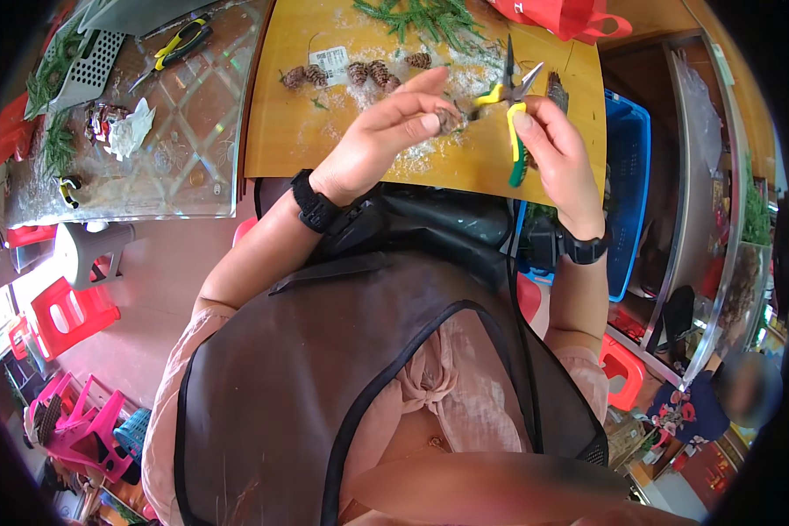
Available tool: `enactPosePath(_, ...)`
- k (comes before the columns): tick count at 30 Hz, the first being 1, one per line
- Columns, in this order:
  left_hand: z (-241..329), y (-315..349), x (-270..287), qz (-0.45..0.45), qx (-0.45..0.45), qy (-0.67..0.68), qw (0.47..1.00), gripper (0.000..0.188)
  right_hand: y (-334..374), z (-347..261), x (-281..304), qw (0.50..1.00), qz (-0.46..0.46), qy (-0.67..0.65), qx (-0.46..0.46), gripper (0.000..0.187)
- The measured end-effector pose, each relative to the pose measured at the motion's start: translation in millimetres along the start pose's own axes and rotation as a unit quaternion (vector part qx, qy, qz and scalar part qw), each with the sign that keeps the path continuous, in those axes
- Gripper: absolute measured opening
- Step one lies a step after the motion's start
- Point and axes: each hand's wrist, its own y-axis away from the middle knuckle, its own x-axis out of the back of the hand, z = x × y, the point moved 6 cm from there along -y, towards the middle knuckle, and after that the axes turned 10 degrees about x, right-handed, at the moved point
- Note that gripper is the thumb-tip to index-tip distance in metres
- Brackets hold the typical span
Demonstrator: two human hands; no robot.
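My left hand (373, 145) pinches a small brown pinecone (449, 120) between thumb and fingers, above the yellow table (280, 145). My right hand (559, 162) is wrapped round the yellow-and-green handles of a pair of scissors (515, 131). Their blades are spread apart and point away from me, just right of the pinecone. Beyond my left hand lie several more pinecones (378, 74) beside a white printed label (329, 63). White flakes are scattered over the tabletop around them. A dark, thin bundle (557, 90) rests past my right hand.
Green artificial pine sprigs (425, 19) and a red bag (570, 19) lie at the far edge. On the glass-topped table (193, 167) to the left are yellow-and-black pliers (182, 44), crumpled white plastic (131, 130) and a grey basket (101, 70). A blue crate (627, 202) stands right.
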Motion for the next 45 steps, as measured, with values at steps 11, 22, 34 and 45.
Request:
enactPosePath(11,-8.6,7.5,-20.1,-0.175,0.033,0.217,0.960,0.030,2.0,-18.0,-53.2,0.924,0.008,-0.383,0.003,0.046)
enactPosePath(22,1.5,5.6,-17.1,-0.029,0.049,0.184,0.981,0.028,10.3,-12.8,-44.1,0.949,-0.011,-0.316,-0.008,0.042)
enactPosePath(34,8.1,2.8,3.1,0.033,0.047,0.080,0.995,0.030,27.9,-14.4,-33.7,0.988,-0.078,0.126,0.038,0.034)
enactPosePath(45,4.9,3.1,4.8,0.042,0.051,0.042,0.997,0.030,25.8,-17.9,-33.1,0.984,-0.078,0.146,0.060,0.032)
